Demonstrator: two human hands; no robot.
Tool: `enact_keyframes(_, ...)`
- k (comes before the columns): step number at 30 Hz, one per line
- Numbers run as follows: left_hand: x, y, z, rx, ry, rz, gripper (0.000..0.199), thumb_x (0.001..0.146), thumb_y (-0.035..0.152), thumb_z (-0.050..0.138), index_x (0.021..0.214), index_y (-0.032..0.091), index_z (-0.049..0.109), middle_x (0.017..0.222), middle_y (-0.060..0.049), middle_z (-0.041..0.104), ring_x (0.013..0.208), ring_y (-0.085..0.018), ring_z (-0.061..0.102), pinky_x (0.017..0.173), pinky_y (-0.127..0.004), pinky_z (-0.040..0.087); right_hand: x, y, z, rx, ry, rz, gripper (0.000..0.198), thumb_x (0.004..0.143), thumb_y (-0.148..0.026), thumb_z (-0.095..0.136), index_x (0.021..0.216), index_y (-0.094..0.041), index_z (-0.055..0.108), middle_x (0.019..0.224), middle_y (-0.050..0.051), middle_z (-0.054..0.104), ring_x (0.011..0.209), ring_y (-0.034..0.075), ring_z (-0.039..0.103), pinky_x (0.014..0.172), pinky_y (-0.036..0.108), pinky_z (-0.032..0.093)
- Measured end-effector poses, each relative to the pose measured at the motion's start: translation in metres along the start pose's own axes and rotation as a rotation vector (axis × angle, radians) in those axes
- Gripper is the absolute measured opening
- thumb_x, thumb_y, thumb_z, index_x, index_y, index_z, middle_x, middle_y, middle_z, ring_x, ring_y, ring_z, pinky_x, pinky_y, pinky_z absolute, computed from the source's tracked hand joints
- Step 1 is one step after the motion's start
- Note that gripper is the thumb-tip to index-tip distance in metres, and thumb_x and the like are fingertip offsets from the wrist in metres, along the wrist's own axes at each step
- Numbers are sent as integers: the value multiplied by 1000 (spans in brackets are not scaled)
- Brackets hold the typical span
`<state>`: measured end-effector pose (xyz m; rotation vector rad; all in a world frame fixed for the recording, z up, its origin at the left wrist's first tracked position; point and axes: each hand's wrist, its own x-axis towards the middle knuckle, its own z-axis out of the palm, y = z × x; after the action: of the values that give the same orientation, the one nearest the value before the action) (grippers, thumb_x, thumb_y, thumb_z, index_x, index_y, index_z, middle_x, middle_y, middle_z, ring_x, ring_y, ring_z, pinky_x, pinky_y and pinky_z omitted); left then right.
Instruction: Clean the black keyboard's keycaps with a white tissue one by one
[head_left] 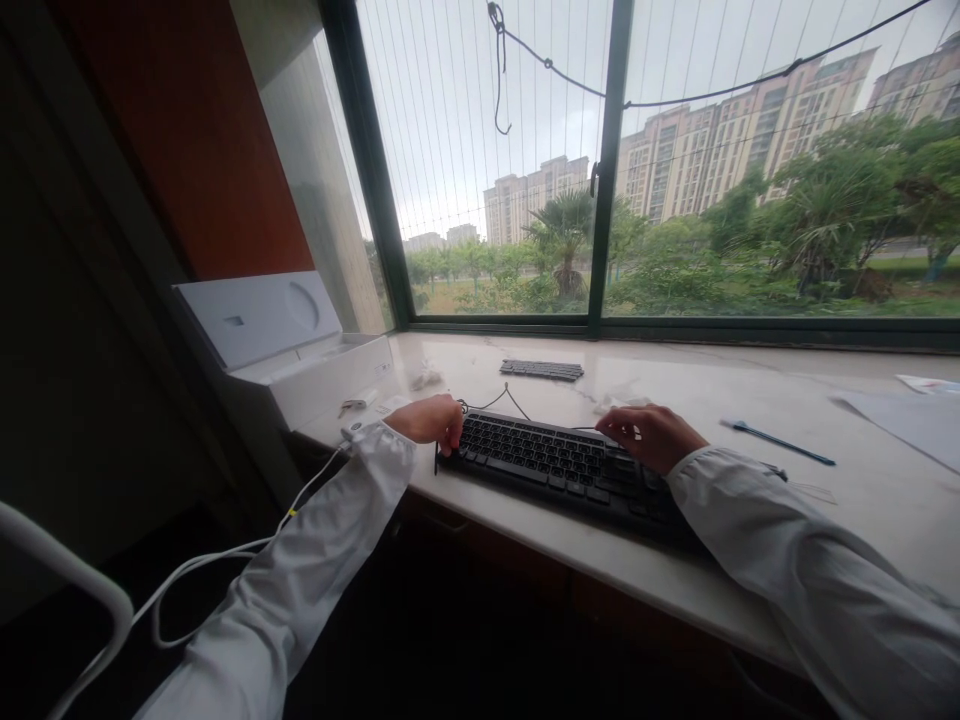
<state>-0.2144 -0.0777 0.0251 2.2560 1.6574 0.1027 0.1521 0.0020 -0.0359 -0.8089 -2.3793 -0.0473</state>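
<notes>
A black keyboard (536,455) lies along the front edge of the windowsill counter, and many of its key positions look bare of caps. At its left end my left hand (435,420) is closed, fingers curled down over the corner. Above the right part of the keyboard is my right hand (651,435), its fingers bent and fingertips drawn together in a pinch. Whatever sits between those fingertips, if anything, is too small to make out. Behind the keyboard, dark keycaps (541,370) lie grouped in rows. A thin black cable (517,402) loops up from the keyboard's back edge.
On the left stands an open white box (330,375) with its lid raised. A blue stick-like tool (784,442) and white paper (907,420) lie to the right. Crumpled clear plastic (426,375) sits near the box. White cable (202,560) hangs at lower left; the window frame (495,325) bounds the back.
</notes>
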Motion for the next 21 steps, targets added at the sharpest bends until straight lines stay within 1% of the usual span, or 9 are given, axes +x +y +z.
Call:
enact_keyframes(3, -5, -4, 0, -21, 19, 59, 13, 62, 6, 73, 70, 16, 77, 64, -5, 72, 64, -17, 68, 70, -26, 52, 0, 0, -1, 0, 11, -5, 20, 86, -28, 54, 81, -25, 73, 70, 1, 71, 60, 14, 63, 61, 24, 46)
enact_keyframes(6, -18, -11, 1, -42, 114, 100, 13, 63, 19, 79, 76, 19, 78, 72, -4, 74, 69, -17, 69, 72, -27, 51, 0, 0, -4, -11, 14, -8, 20, 86, -27, 54, 82, -26, 73, 70, 1, 71, 59, 13, 63, 61, 24, 46)
enact_keyframes(9, -34, -16, 2, -65, 221, 91, 14, 74, 29, 74, 84, 21, 78, 81, -4, 75, 75, -17, 68, 76, -27, 50, 1, 0, -6, -30, 12, 6, 21, 86, -27, 53, 83, -25, 73, 71, 1, 71, 58, 13, 62, 61, 25, 46)
enact_keyframes(11, -42, -16, 2, -51, 310, 83, 15, 79, 31, 69, 85, 21, 78, 84, -4, 75, 75, -15, 67, 77, -26, 49, 1, 1, -7, -36, 9, 13, 21, 87, -27, 52, 83, -25, 73, 71, 1, 71, 58, 13, 62, 62, 25, 46)
enact_keyframes(13, -46, -14, 2, -10, 351, 88, 15, 82, 31, 65, 84, 21, 76, 85, -3, 74, 76, -14, 65, 78, -26, 47, 1, 2, -7, -38, 10, 7, 20, 86, -27, 53, 83, -25, 73, 71, 1, 71, 59, 14, 62, 62, 25, 46)
enact_keyframes(17, -46, -6, 8, 83, 301, 127, 15, 84, 29, 61, 81, 21, 74, 86, -2, 72, 81, -14, 64, 79, -25, 45, 1, 3, -6, -51, 16, -1, 20, 85, -27, 53, 83, -26, 73, 71, 1, 71, 60, 14, 63, 63, 25, 46)
enact_keyframes(21, -43, -2, 16, 133, 249, 86, 14, 83, 22, 60, 80, 21, 73, 84, -2, 72, 79, -15, 64, 78, -25, 45, 1, 2, -7, -51, 8, 6, 20, 87, -28, 53, 84, -26, 73, 72, 1, 71, 61, 14, 63, 63, 25, 46)
